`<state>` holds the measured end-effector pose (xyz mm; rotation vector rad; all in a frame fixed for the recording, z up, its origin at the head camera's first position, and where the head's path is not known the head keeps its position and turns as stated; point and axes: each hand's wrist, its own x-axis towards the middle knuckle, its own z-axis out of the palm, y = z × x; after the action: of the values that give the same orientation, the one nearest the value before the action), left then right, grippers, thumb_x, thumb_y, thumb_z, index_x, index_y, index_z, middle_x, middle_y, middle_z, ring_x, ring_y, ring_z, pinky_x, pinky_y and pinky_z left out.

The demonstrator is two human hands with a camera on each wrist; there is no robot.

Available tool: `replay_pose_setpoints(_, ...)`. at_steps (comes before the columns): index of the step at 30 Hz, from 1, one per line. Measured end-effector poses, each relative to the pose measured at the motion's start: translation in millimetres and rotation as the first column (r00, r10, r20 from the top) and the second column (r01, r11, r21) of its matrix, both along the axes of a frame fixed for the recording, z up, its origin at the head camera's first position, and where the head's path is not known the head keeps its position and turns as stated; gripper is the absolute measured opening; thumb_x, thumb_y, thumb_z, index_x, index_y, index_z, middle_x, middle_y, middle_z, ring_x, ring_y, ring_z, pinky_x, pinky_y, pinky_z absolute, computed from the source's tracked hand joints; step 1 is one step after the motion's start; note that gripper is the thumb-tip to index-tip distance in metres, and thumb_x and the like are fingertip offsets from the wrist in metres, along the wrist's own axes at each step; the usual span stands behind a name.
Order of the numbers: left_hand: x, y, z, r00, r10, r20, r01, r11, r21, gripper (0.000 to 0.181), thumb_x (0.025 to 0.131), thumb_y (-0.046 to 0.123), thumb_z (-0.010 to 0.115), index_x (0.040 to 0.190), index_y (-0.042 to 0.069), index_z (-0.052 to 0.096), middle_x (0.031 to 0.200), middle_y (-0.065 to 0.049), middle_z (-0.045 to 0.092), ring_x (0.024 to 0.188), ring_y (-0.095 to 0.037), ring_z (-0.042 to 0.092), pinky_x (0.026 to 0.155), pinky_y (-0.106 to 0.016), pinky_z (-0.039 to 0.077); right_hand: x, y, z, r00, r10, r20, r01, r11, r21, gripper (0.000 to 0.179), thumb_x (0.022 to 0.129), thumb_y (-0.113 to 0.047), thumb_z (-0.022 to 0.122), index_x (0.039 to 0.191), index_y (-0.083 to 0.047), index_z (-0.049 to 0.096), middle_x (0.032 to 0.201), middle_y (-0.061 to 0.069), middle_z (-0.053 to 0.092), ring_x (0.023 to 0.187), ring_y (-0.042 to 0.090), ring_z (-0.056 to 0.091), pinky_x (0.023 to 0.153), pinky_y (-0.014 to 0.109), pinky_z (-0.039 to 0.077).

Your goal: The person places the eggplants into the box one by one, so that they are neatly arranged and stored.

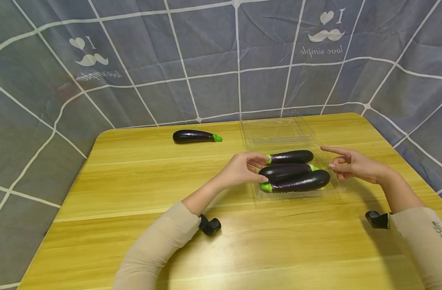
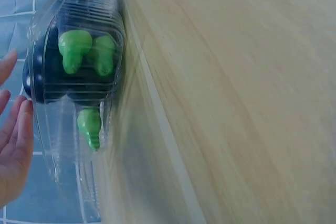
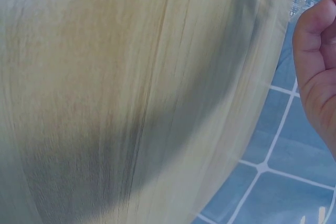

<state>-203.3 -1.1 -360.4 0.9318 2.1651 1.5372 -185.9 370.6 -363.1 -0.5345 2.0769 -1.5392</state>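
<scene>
A clear plastic clamshell box holds dark purple eggplants with green stems. Three lie on top in the head view: a back eggplant, a middle eggplant and a front eggplant. At their left ends is my left hand, thumb and fingers spread loosely, fingertips right at the eggplants. Through the box's end wall, green stems show in the left wrist view. My right hand hovers by the box's right side, index finger extended, other fingers loosely bent, holding nothing.
The box's clear lid lies folded back toward the far table edge. Another eggplant lies by itself at the back left of the wooden table. A grey checked curtain hangs behind and around the table.
</scene>
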Motion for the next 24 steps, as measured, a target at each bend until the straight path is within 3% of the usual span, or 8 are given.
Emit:
replay_pose_setpoints(6, -5.1, -11.3, -1.5, 0.998, -0.005, 0.069, -0.003, 0.994, 0.109, 0.053, 0.076, 0.004, 0.075, 0.125, -0.004, 0.054, 0.118, -0.023, 0.058, 0.107, -0.035, 0.056, 0.089, -0.030, 0.048, -0.5, 0, -0.3, 1.000, -0.004, 0.005, 0.004, 1.000, 0.006, 0.061, 0.097, -0.001, 0.044, 0.150, -0.020, 0.020, 0.076, 0.004, 0.054, 0.062, 0.014, 0.053, 0.059, 0.034, 0.051)
replay_pose_setpoints(12, -10.6, -29.4, -0.2, 0.990, 0.073, 0.119, -0.088, 0.987, 0.133, 0.052, 0.078, 0.005, 0.075, 0.126, -0.001, 0.055, 0.122, -0.022, 0.056, 0.108, -0.029, 0.056, 0.089, -0.028, 0.047, -0.5, 0, 0.0, 1.000, -0.005, -0.003, 0.005, 1.000, 0.023, 0.062, 0.097, -0.001, 0.045, 0.150, -0.013, 0.015, 0.075, 0.004, 0.054, 0.061, 0.015, 0.052, 0.059, 0.034, 0.051)
replay_pose_setpoints(18, -16.1, -50.6, -1.3, 0.979, 0.144, 0.146, -0.168, 0.972, 0.167, 0.050, 0.078, 0.004, 0.074, 0.125, 0.001, 0.057, 0.120, -0.020, 0.057, 0.112, -0.037, 0.052, 0.091, -0.035, 0.046, -0.9, 1, -0.1, 1.000, -0.006, -0.004, 0.006, 0.999, 0.053, 0.063, 0.097, -0.004, 0.046, 0.150, -0.010, 0.012, 0.076, 0.001, 0.054, 0.062, 0.014, 0.053, 0.059, 0.036, 0.051)
replay_pose_setpoints(24, -19.9, -70.9, -1.8, 0.965, 0.215, 0.153, -0.236, 0.961, 0.141, 0.049, 0.078, 0.008, 0.075, 0.123, 0.005, 0.058, 0.122, -0.020, 0.056, 0.114, -0.038, 0.050, 0.091, -0.036, 0.046, -0.2, 0, 0.8, 1.000, -0.004, -0.006, 0.004, 0.999, 0.043, 0.062, 0.097, -0.004, 0.046, 0.150, -0.013, 0.015, 0.075, 0.003, 0.054, 0.062, 0.015, 0.054, 0.059, 0.035, 0.051)
